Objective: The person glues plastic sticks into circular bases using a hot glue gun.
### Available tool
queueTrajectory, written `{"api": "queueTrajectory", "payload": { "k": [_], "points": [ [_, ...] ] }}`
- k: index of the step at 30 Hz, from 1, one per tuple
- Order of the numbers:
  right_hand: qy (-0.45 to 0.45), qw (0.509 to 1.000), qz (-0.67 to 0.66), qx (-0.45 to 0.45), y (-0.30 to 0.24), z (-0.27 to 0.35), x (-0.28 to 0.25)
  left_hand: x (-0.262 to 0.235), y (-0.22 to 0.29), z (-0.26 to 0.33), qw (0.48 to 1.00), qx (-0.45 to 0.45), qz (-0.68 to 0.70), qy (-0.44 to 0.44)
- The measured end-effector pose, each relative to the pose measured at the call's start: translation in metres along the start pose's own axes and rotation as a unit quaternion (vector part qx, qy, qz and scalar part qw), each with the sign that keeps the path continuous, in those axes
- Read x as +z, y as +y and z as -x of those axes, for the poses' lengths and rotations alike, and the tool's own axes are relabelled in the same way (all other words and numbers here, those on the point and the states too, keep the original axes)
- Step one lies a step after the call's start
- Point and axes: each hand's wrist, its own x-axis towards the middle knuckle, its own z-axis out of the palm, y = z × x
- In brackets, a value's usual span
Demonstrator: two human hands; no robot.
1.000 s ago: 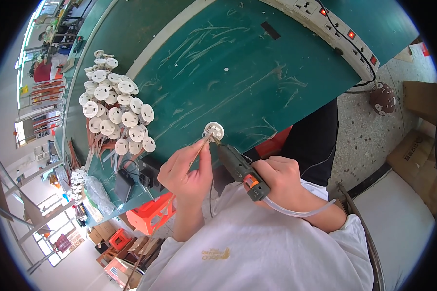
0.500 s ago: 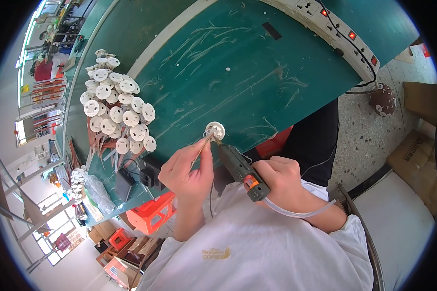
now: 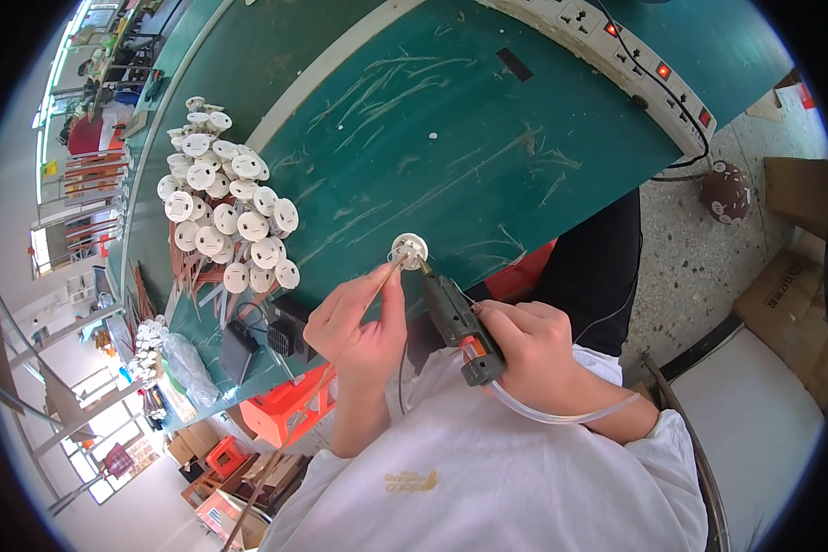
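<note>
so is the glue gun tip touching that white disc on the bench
Touching. In the head view the glue gun, held by the right hand, has its nozzle against the edge of the white disc, no gap visible.

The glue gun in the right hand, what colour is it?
Dark grey glue gun with an orange trigger, seen in the head view.

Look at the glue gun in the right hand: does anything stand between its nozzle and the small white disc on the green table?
Nothing visible does. The glue gun nozzle already meets the white disc.
</note>
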Motion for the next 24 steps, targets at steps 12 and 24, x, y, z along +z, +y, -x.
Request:
{"api": "queueTrajectory", "payload": {
  "k": [12, 24],
  "points": [
    [-0.031, 0.998, -0.037, 0.049, 0.000, -0.016, -0.017, -0.028, -0.001, -0.060, 0.958, 0.069, 0.064, -0.270],
    [0.007, 0.976, -0.179, 0.125, 0.001, -0.013, -0.036, -0.039, -0.016, -0.082, 0.925, 0.125, 0.044, -0.356]
  ]
}}
